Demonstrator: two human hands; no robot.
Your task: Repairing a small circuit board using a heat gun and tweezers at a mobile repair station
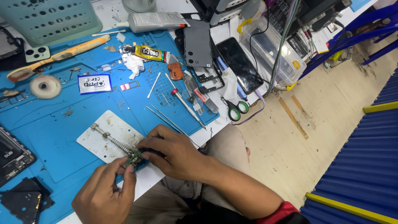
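Observation:
My left hand (pixel 105 191) and my right hand (pixel 172 151) meet at the near edge of a blue work mat (pixel 62 132). Between their fingertips sits a small green circuit board (pixel 133 158), clamped at the end of a metal holder on a white plate (pixel 108 137). My left fingers pinch the board from below. My right hand curls over its right side, fingers bent and pressing on it. Whether that hand holds a tool is hidden. Thin metal tweezers (pixel 166 120) lie just beyond my right hand.
A screwdriver (pixel 184 103), glue tube (pixel 147 53), cotton swab, brush (pixel 54 56), tape roll (pixel 44 86), scissors (pixel 235 110), phones (pixel 239 64) and phone back cover (pixel 197 43) lie on the bench. An opened phone (pixel 12 157) is at the left. Floor and blue steps are to the right.

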